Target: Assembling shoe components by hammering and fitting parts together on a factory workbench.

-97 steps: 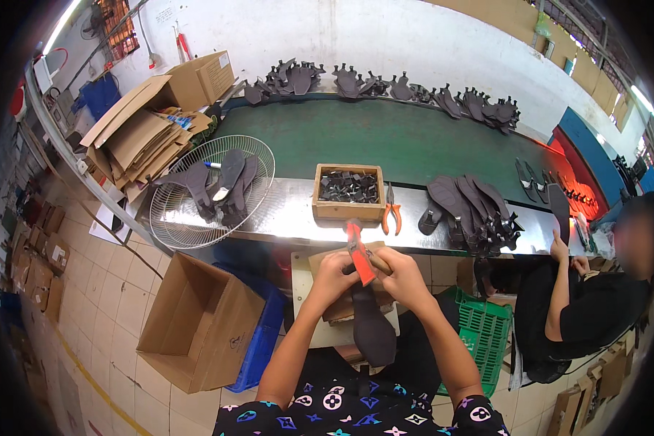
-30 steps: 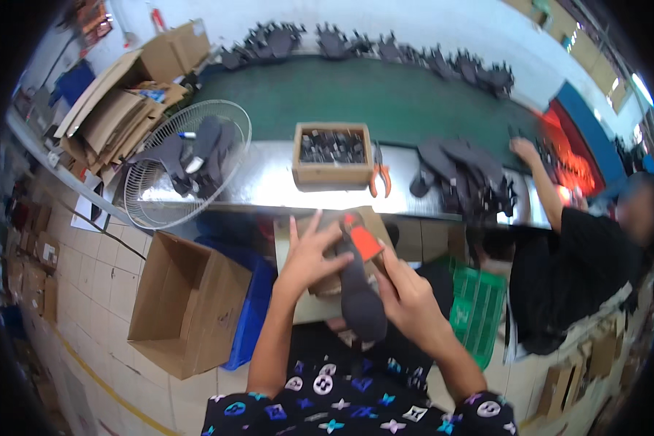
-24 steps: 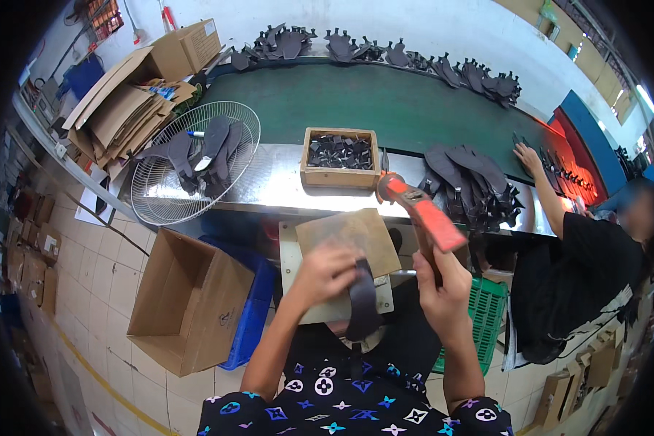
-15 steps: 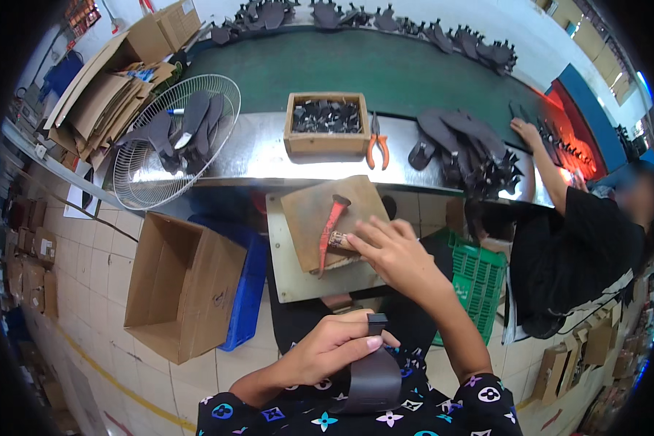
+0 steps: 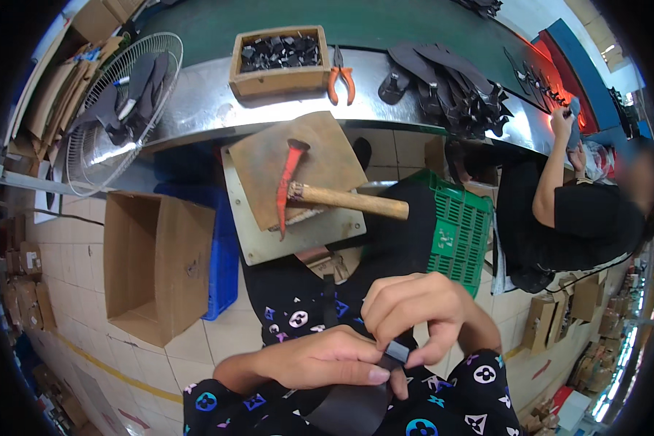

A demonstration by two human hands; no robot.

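Since you've released the hammer [image 5: 341,199] mid-frame, striking pauses: your left hand [image 5: 327,357] grips, right hand [image 5: 420,311] pinches, the black strap [image 5: 395,352].

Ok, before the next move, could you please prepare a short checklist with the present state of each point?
1. Red-headed hammer out of the hands: ok, it lies on the brown board.
2. Wooden handle within the board: not ok, it juts past the edge.
3. Dark sole piece held: ok, by the left grip.
4. Small dark block pinched by the right grip: cannot tell; fingers are at it, pressure unclear.
5. Orange-handled pliers unobstructed: ok, beside the wooden box.
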